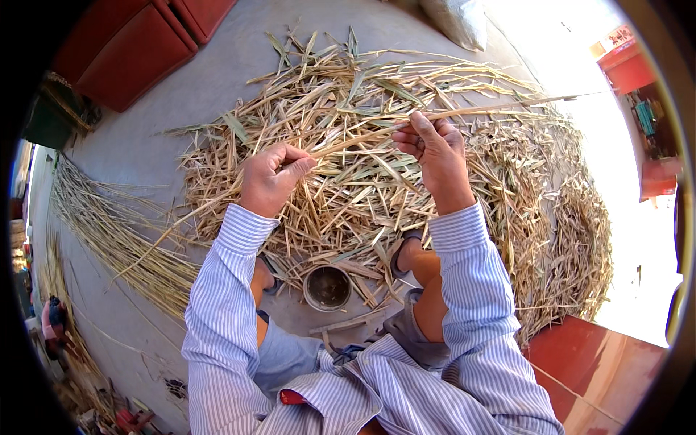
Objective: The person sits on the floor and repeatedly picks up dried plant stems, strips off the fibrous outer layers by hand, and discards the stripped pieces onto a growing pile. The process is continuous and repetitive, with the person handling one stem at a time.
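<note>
A long, thin dry reed stalk runs slantwise between my hands, rising toward the far right. My left hand is closed round its lower part, and the stalk's tail seems to continue down to the left. Farther up, my right hand pinches the stalk between thumb and fingers, palm partly turned up. The pointed tip reaches well past this hand. Below both hands spreads a big heap of dry stripped leaves and husks, yellow with some green pieces.
A bundle of thin bare stalks lies at left. Between my feet stands a round metal bowl with dark contents; a stick-like tool lies nearer. Red furniture stands far left, a pale sack at the back, and a red-brown board near right.
</note>
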A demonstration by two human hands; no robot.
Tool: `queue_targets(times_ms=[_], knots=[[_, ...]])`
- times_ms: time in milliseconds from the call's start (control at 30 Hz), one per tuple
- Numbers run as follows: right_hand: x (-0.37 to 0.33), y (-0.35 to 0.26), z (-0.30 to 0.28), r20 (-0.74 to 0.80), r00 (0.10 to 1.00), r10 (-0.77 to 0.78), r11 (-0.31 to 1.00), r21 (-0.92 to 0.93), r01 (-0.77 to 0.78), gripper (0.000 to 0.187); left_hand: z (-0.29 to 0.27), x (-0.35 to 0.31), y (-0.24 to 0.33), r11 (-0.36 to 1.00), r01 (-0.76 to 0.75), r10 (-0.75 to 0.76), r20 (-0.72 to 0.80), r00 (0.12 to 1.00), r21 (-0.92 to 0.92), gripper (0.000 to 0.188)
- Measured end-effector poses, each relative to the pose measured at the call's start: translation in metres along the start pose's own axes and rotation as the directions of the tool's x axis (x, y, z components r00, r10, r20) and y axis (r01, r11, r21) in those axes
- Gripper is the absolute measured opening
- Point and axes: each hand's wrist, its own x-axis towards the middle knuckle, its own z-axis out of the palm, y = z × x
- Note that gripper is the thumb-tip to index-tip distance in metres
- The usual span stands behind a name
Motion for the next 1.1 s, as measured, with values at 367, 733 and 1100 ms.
queue_targets(times_ms=[367,733,1100], knots=[[0.000,-0.002,0.006,0.096,0.994,-0.048,0.999,0.004,0.048,0.025,-0.017,0.008,-0.020,0.917,0.135,-0.193,-0.120,0.974,-0.377,0.016],[0.004,-0.012,-0.012,-0.021,0.995,-0.096,0.990,-0.105,0.094,0.026,-0.017,0.006,-0.014,0.922,-0.268,0.289,-0.039,0.956,0.279,0.039],[-0.002,-0.003,0.007,0.017,1.000,-0.014,0.974,-0.226,0.018,0.023,-0.002,-0.004,-0.006,0.643,-0.431,0.379,0.226,0.898,0.633,0.023]])
